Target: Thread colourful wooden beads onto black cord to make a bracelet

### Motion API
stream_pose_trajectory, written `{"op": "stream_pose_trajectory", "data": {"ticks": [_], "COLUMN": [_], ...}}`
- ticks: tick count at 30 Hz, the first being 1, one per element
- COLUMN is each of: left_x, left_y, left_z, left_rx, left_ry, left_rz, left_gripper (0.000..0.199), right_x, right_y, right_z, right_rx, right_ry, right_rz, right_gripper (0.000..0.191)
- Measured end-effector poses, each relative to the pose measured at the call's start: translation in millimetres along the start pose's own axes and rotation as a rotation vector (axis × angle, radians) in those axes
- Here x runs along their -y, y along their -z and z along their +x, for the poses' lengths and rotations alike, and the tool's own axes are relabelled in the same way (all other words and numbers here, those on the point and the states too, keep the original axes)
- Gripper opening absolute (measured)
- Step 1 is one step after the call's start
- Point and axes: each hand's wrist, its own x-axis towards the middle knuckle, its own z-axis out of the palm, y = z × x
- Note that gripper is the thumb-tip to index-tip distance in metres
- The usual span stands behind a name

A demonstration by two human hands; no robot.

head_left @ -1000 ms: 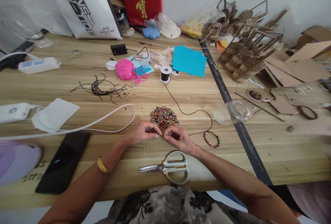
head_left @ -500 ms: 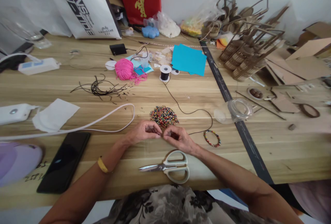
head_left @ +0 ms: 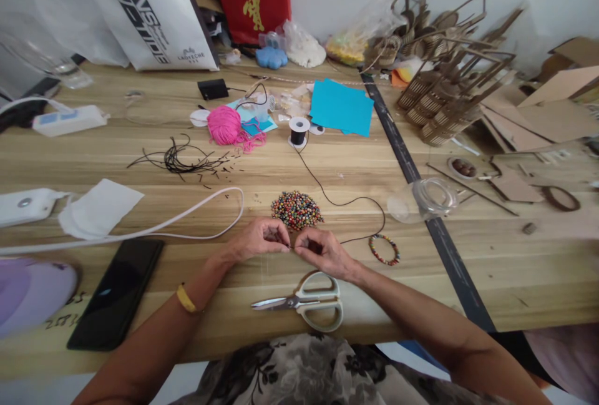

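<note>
My left hand (head_left: 262, 236) is closed in a pinch just in front of a heap of small multicoloured beads (head_left: 297, 209). Whatever sits between its fingertips is too small to make out. Facing it, almost tip to tip, my right hand (head_left: 326, 252) pinches the end of a black cord (head_left: 355, 200). That cord loops away past the hand's right side and back to a white spool (head_left: 298, 131) wound with black. Below the hands lie scissors with pale handles (head_left: 321, 302). A finished-looking ring of beads (head_left: 384, 250) rests right of my right hand.
Black cord pieces (head_left: 180, 158) and a pink yarn ball (head_left: 224, 125) lie left of the spool. A phone (head_left: 115, 296) and white cable (head_left: 187, 225) are at left. Blue sheets (head_left: 341, 107), a dark strip (head_left: 449, 261) and small woven baskets (head_left: 435, 105) stand or lie rightward.
Both hands have shifted very slightly left, their fingertips still close together. A tiny bit now shows between the fingertips. Everything else on the table stays put.
</note>
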Motion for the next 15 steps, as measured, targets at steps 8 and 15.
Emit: {"op": "stream_pose_trajectory", "data": {"ticks": [8, 15], "left_x": [-0.8, -1.8], "left_y": [-0.7, -1.2], "left_z": [-0.8, -0.8], "left_rx": [0.009, 0.024], "left_ry": [-0.039, -0.040], "left_rz": [0.037, 0.038], "left_gripper": [0.022, 0.020], "right_x": [1.5, -0.3], "right_y": [-0.6, -1.2], "right_z": [1.1, 0.8], "right_rx": [0.002, 0.005], "right_ry": [0.019, 0.020], "right_rz": [-0.032, -0.036], "right_gripper": [0.015, 0.012]}}
